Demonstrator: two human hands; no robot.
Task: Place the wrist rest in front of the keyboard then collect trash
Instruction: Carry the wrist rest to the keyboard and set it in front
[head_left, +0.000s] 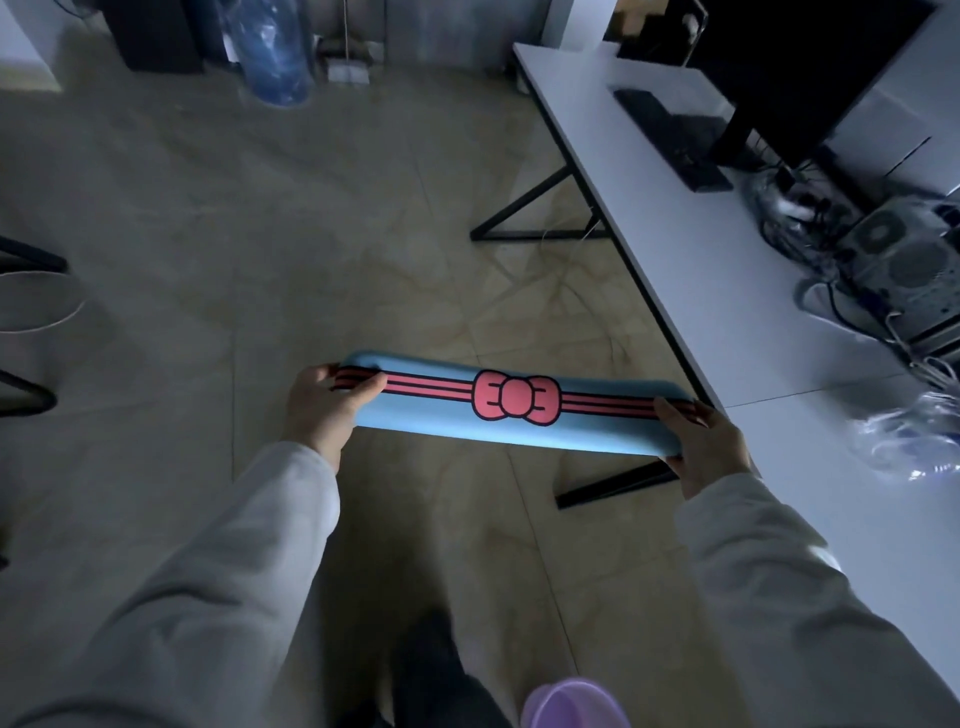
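**Wrist rest held in the air, short of the desk**

Wrist rest (511, 402), a long blue padded bar with pink bow, hangs over the floor, left hand (324, 410) and right hand (704, 447) clamped on its ends. Black keyboard (670, 136) lies at one o'clock on the white desk (691, 270); tangled cables (831, 291) beside it could snag the rest.

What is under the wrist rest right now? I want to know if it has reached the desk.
Only floor tiles lie below the wrist rest, held by the left hand and right hand beside the desk. Its underside is hidden.
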